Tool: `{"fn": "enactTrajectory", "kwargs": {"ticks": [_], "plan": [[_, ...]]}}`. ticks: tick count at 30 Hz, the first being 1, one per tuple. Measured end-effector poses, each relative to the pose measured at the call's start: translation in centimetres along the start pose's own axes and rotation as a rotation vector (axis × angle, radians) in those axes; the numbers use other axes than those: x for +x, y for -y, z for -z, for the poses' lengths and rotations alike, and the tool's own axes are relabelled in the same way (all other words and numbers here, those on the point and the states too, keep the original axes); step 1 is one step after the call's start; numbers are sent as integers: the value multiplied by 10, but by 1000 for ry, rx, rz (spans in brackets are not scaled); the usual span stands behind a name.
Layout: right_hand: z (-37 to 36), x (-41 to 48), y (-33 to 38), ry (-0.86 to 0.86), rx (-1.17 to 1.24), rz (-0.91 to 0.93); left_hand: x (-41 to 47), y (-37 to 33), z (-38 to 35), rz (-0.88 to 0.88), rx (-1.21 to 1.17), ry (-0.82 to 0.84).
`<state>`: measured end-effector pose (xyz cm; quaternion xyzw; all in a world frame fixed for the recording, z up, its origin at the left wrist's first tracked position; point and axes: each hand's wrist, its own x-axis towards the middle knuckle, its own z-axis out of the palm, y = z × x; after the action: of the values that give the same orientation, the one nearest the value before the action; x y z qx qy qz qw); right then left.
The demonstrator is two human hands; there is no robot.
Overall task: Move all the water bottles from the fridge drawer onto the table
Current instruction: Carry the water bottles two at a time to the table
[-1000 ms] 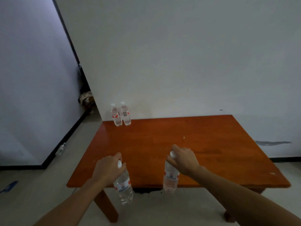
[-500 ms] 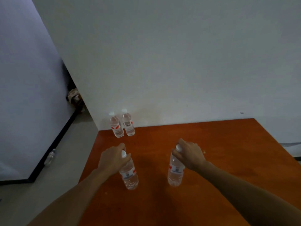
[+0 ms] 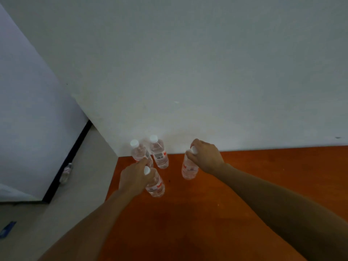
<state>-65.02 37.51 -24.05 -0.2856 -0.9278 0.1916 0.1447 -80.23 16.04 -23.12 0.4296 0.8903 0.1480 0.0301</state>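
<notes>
White wall [image 3: 188, 72] behind; black baseboard [image 3: 80, 141] along left wall; blurred blue scrap [image 3: 7, 227], maybe tape, on floor [image 3: 37, 223].

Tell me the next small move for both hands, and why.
Probably lower both bottles onto the table and let go. The left hand grips the near bottle by its top and the right hand grips the right bottle, both over the far corner beside the standing bottles. Contact with the wood is unclear.

Dim, soft focus; wide-angle bending at edges; forearms dark, faint shadows on table [image 3: 263, 166].
</notes>
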Motion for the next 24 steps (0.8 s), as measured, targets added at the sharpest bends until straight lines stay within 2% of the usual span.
{"fn": "enactTrajectory", "kwargs": {"ticks": [8,17,24], "plan": [[-53,70,22,20,9,-83,65,30,-10,9,-5,60],[-75,84,46,72,-1,-29,80,54,-20,-102,-138,52],[-46,49,37,104,-15,-199,87,44,4,-191,-155,-132]]}}
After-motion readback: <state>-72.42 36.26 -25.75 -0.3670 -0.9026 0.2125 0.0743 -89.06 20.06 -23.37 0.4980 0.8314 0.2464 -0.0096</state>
